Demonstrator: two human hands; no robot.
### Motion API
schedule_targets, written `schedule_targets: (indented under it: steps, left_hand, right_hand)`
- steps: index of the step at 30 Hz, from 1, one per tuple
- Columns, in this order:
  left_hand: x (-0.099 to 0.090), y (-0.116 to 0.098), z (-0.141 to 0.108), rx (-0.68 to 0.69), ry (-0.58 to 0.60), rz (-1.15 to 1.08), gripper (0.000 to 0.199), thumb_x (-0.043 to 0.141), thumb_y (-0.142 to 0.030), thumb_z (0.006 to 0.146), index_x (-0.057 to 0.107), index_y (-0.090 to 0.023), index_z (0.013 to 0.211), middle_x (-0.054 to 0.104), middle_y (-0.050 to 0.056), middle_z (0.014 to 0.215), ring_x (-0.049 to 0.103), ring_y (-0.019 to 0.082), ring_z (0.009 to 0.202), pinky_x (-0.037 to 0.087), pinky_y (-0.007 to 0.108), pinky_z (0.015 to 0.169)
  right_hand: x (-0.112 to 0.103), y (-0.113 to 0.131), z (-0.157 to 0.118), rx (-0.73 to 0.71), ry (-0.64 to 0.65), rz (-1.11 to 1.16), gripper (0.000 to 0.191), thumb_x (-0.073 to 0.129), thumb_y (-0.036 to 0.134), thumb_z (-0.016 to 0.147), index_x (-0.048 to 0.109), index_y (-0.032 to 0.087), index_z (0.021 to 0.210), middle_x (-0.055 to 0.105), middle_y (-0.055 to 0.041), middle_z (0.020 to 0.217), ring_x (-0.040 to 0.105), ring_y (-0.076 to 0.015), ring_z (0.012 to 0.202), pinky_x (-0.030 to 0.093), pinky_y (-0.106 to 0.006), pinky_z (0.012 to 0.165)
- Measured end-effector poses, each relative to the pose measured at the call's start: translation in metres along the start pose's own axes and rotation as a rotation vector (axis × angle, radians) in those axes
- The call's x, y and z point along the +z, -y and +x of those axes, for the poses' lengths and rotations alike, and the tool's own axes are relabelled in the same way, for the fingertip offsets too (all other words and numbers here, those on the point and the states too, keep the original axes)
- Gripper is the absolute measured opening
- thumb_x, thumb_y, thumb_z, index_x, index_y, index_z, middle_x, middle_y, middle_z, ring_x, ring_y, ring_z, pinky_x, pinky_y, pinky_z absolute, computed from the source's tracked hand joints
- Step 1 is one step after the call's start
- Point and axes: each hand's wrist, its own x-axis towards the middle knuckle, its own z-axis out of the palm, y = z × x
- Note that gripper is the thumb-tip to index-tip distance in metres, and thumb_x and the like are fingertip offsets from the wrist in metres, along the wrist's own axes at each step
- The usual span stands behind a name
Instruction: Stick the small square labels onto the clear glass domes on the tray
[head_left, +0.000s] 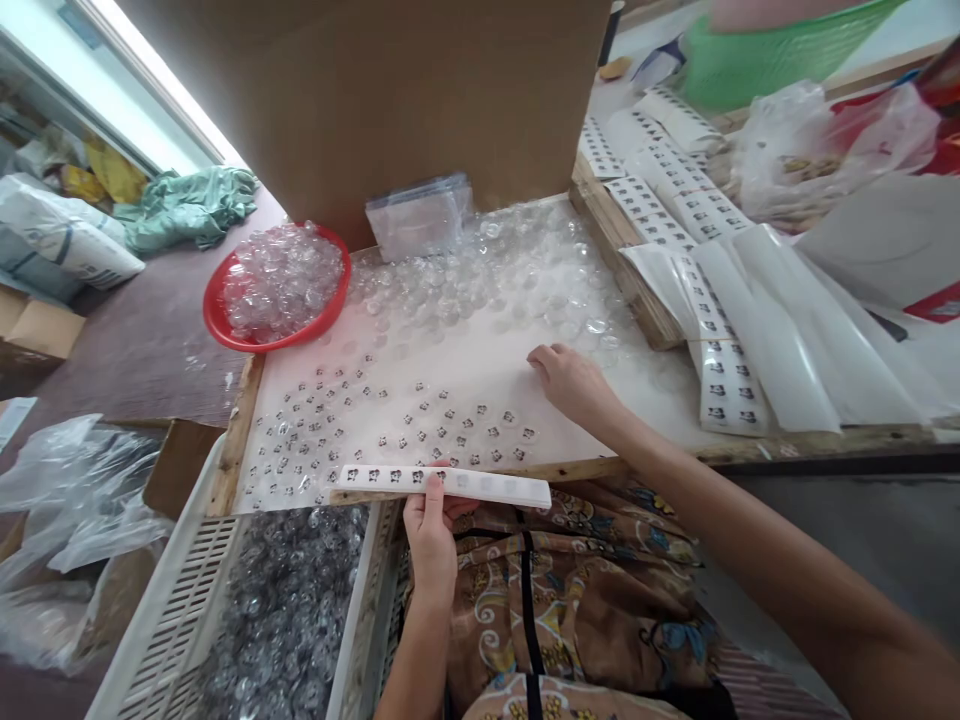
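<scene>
My left hand (435,535) pinches a white strip of panda stickers (390,476) at the front edge of the board, thumb on top. Dark panda prints show on the strip's left part; its right part has faint blank spots. Over the white board (465,350), my right hand (566,378) is closed with fingertips together; whatever may be between them is too small to make out. Left of it lie several clear pieces bearing panda stickers (450,413). Plain clear round pieces (480,265) are spread across the board's far side.
A red bowl (330,318) heaped with clear pieces stands at the back left. Behind the board rises a large cardboard box (390,100). More sticker sheets (720,370) lie on the right past a wooden strip (630,270). Below left, a white crate (172,600) holds many pieces.
</scene>
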Motion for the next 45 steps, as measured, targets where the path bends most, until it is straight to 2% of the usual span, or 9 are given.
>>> schedule_targets:
  steps: [6,10,12,17,25,31,37,43,45]
  left_hand:
    - [-0.002,0.001,-0.004,-0.005,0.011,-0.028,0.053,0.078,-0.054,0.074,0.074,-0.011,0.104,0.070,0.005,0.075,0.067,0.016,0.062,0.057,0.025,0.054]
    - [-0.004,0.002,-0.004,0.004,-0.001,-0.040,0.053,0.079,-0.055,0.072,0.074,-0.010,0.101,0.070,0.005,0.075,0.067,0.017,0.062,0.057,0.026,0.055]
    - [-0.003,0.003,-0.004,0.003,-0.006,-0.028,0.055,0.079,-0.056,0.071,0.074,-0.010,0.100,0.071,0.006,0.076,0.068,0.018,0.063,0.058,0.028,0.057]
    - [-0.003,0.003,-0.003,0.001,0.003,-0.013,0.055,0.078,-0.057,0.072,0.074,-0.010,0.100,0.072,0.007,0.078,0.069,0.019,0.065,0.059,0.029,0.060]
    - [-0.004,0.003,-0.005,-0.002,0.007,-0.005,0.053,0.076,-0.056,0.076,0.074,-0.010,0.102,0.071,0.007,0.081,0.069,0.019,0.068,0.060,0.028,0.061]
    - [-0.006,0.005,-0.003,0.005,0.008,-0.009,0.052,0.076,-0.055,0.076,0.074,-0.011,0.103,0.071,0.006,0.078,0.070,0.020,0.070,0.060,0.029,0.062]
    - [-0.004,0.002,-0.003,0.000,-0.012,0.012,0.056,0.078,-0.057,0.071,0.074,-0.009,0.100,0.072,0.008,0.079,0.070,0.020,0.066,0.059,0.029,0.059]
    - [-0.001,0.001,-0.001,0.006,0.001,0.012,0.053,0.079,-0.054,0.071,0.073,-0.010,0.101,0.073,0.008,0.083,0.070,0.019,0.068,0.059,0.028,0.059]
    - [-0.002,0.002,0.000,0.007,0.006,0.015,0.052,0.078,-0.054,0.073,0.073,-0.011,0.101,0.073,0.008,0.085,0.070,0.018,0.067,0.059,0.028,0.058]
  right_hand:
    - [0.012,0.008,0.000,0.047,0.098,0.228,0.019,0.049,0.022,0.092,0.067,0.018,0.096,0.071,-0.0081,0.087,0.066,-0.0206,0.078,0.045,-0.029,0.071]
    - [0.011,0.005,-0.001,0.090,-0.023,0.068,0.029,0.055,0.037,0.091,0.066,0.017,0.109,0.066,-0.0158,0.108,0.067,-0.0245,0.081,0.048,-0.034,0.071]
    - [0.010,0.003,-0.005,0.064,-0.028,0.005,0.036,0.060,0.042,0.088,0.065,0.019,0.116,0.062,-0.0160,0.114,0.066,-0.0243,0.077,0.048,-0.035,0.067]
    - [0.011,0.007,-0.014,-0.072,0.067,-0.030,0.023,0.056,0.029,0.090,0.067,0.021,0.109,0.061,-0.0120,0.110,0.065,-0.0218,0.078,0.046,-0.032,0.064]
    - [0.010,0.009,-0.014,-0.038,0.099,-0.074,0.017,0.058,0.028,0.088,0.061,0.019,0.102,0.061,-0.0121,0.107,0.064,-0.0222,0.076,0.044,-0.031,0.062]
    - [0.017,-0.004,-0.005,-0.061,0.102,0.032,0.020,0.064,0.028,0.081,0.060,0.020,0.099,0.062,-0.0109,0.099,0.064,-0.0212,0.075,0.046,-0.032,0.065]
    - [0.013,-0.013,-0.002,-0.074,0.089,0.132,0.010,0.061,0.023,0.081,0.061,0.018,0.089,0.061,-0.0074,0.087,0.060,-0.0177,0.070,0.047,-0.030,0.068]
    - [0.006,-0.016,-0.016,-0.035,0.082,0.170,0.031,0.072,0.028,0.077,0.061,0.018,0.105,0.058,-0.0095,0.105,0.061,-0.0163,0.074,0.050,-0.031,0.075]
    - [0.005,-0.015,-0.019,-0.047,0.097,0.156,0.030,0.073,0.026,0.077,0.062,0.017,0.103,0.057,-0.0099,0.106,0.061,-0.0172,0.077,0.050,-0.032,0.076]
